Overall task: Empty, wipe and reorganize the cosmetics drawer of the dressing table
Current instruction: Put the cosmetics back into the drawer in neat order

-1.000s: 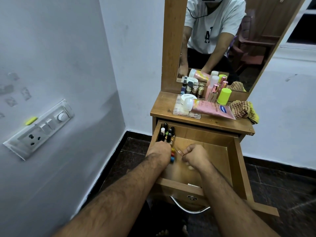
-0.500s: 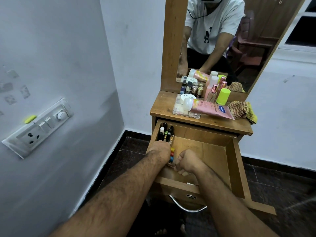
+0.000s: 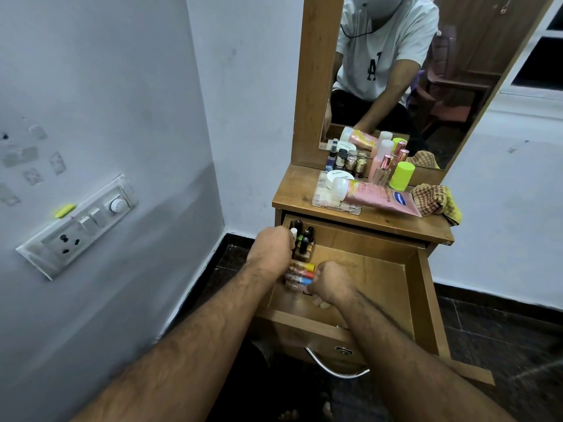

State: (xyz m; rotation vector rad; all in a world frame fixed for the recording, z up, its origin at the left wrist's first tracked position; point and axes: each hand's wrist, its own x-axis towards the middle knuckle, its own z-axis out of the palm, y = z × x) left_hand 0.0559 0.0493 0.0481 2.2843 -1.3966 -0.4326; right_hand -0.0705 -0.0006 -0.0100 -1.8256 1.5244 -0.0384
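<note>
The wooden drawer (image 3: 365,269) of the dressing table is pulled out. Several small upright bottles (image 3: 304,239) stand in its back left corner. In front of them, along the left wall, lies a row of tubes (image 3: 301,274) with yellow, orange and blue caps. My left hand (image 3: 271,248) is at the upright bottles, its fingers curled against a white-capped bottle (image 3: 293,233); the fingertips are hidden. At the near end of the row, my right hand (image 3: 330,284) pinches a small clear tube (image 3: 295,286) with curled fingers.
On the tabletop (image 3: 380,219) are a clear tray (image 3: 335,205), a pink lotion tube (image 3: 384,197), a white jar, several bottles, a lime-capped bottle (image 3: 402,176) and a checked cloth (image 3: 435,199). A mirror (image 3: 426,71) stands behind them. A wall with a switchboard (image 3: 76,223) is close on the left.
My left hand moved from the lying tubes back to the upright bottles. My right hand moved left and nearer, bringing the small tube to the near end of the row.
</note>
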